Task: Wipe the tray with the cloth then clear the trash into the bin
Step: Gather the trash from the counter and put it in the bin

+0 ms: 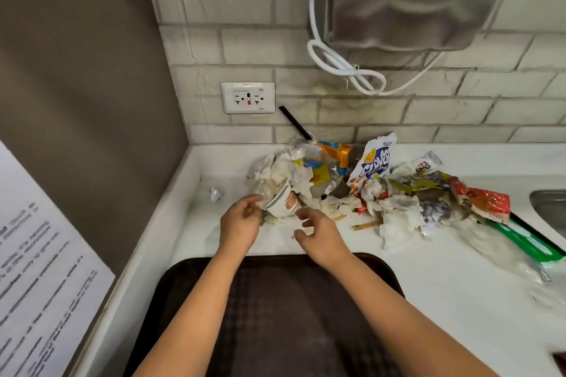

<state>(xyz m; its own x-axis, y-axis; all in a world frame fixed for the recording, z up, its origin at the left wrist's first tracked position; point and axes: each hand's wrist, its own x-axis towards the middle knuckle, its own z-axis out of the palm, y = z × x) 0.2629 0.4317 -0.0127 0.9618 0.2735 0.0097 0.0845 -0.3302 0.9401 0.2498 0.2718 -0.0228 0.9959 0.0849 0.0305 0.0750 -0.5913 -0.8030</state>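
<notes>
A dark brown tray (pixel 275 315) lay on the white counter (pixel 444 291) at the near edge, both forearms crossing above it; nothing showed on the part of it left uncovered. Beyond it, a heap of trash (pixel 352 190) ran along the counter below the brick wall (pixel 398 107) — crumpled napkins, clear plastic, snack wrappers. A paper cup (pixel 283 203) lay on its side at the left end of the heap, mouth toward the hands; what it held could not be told.

The left hand (pixel 240 225) had its fingers curled, fingertips at the rim of the cup, and seemed to pinch something small and yellowish. The right hand (pixel 318 237) hovered just beside the cup with fingers loosely bent, holding nothing that could be made out.

A white and purple snack bag (pixel 372 162) read "Clover" — the rest was creased. A red wrapper (pixel 487 203) and a green packet (pixel 526 242) lay further right, their print unreadable. The printed notice (pixel 39 278) at left was too blurred to read.

A steel dispenser (pixel 413 0) hung on the wall, and a wall socket (pixel 248 97) sat below left.
</notes>
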